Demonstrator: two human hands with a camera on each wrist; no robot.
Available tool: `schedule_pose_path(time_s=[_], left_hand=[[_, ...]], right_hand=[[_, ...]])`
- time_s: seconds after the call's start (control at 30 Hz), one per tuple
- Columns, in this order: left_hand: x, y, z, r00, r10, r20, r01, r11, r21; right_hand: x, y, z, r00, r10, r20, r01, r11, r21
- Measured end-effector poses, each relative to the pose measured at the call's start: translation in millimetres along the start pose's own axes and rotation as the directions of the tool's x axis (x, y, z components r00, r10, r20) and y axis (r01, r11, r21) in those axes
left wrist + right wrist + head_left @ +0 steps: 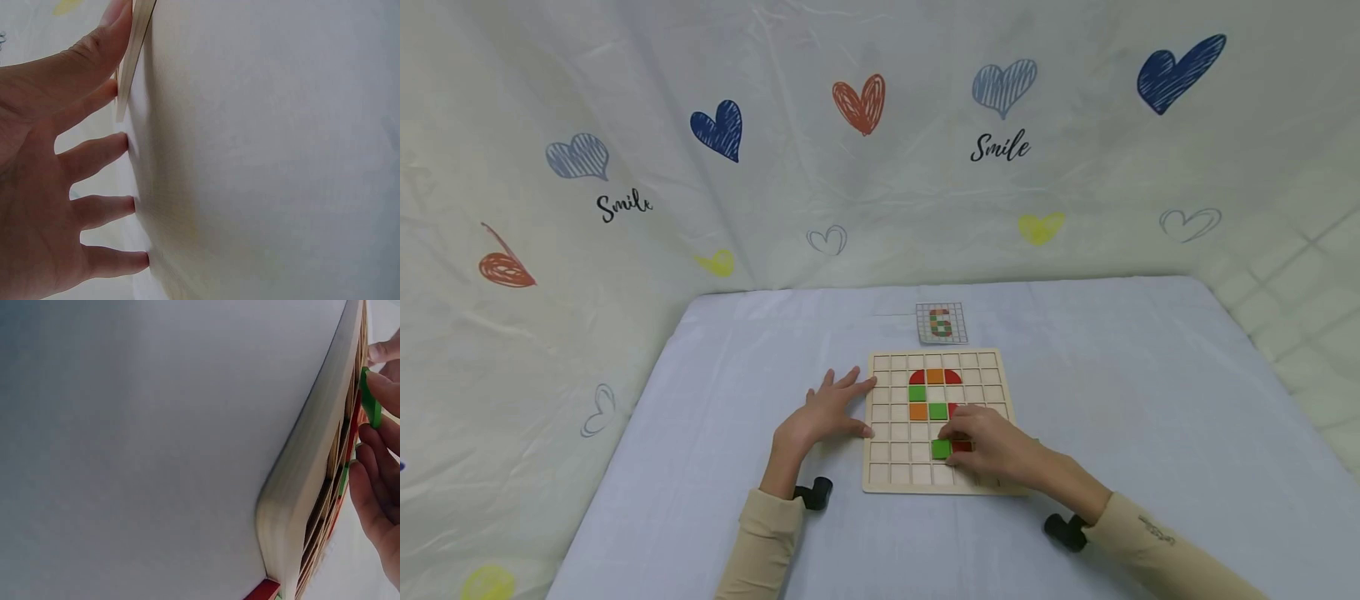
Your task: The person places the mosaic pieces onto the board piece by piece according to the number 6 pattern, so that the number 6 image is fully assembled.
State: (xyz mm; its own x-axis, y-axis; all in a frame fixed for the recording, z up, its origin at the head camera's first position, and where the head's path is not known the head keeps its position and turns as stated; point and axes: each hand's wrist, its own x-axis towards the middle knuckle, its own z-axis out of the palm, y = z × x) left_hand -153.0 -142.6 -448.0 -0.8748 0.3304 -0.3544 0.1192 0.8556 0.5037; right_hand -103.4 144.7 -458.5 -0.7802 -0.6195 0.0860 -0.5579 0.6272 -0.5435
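A wooden grid board (pixel 891 473) lies flat on the table. Red, orange and green tiles fill some of its squares, among them an orange tile (pixel 935 376) in the upper row. My right hand (pixel 996 446) is over the lower part of the board and pinches a green square tile (pixel 370 400), tilted, between thumb and finger. Just right of that tile in the head view is a red tile (pixel 961 447), partly covered by the hand. With fingers spread, my left hand (pixel 826 412) rests at the board's left edge, thumb and index finger against it, other fingertips on the cloth.
Behind the board lies a small pattern card (pixel 942 323) with a coloured figure on a grid. Off the board's right side, a red piece (pixel 264 590) shows on the white tablecloth (pixel 1150 375). A white curtain (pixel 925 200) with printed hearts hangs behind the table.
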Motion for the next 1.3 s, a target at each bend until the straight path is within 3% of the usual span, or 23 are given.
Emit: schedule_pose_path(time_s=[0.2,0.7,1.1,1.3], left_hand=[[-0.5,1.2,-0.9,1.000,0.005,0.000,-0.005,1.000,0.004],[-0.6,2.1,-0.9,1.000,-0.001,-0.002,0.001,1.000,0.004],[-1.0,1.5,-1.3,1.000,-0.009,-0.004,0.009,1.000,0.013],[-0.5,0.3,-0.7,1.000,-0.007,-0.004,0.007,1.000,0.006]], right_hand=[[-1.6,-2.8,1.8,1.000,0.023,0.000,-0.023,0.998,-0.064],[-5.2,0.9,-2.3,1.000,-0.006,-0.021,0.005,0.998,-0.069],[-25.0,12.4,-19.0,0.999,0.030,-0.041,-0.029,0.999,0.018],[-39.2,19.2,-25.6,0.996,0.069,-0.057,-0.069,0.998,0.000]])
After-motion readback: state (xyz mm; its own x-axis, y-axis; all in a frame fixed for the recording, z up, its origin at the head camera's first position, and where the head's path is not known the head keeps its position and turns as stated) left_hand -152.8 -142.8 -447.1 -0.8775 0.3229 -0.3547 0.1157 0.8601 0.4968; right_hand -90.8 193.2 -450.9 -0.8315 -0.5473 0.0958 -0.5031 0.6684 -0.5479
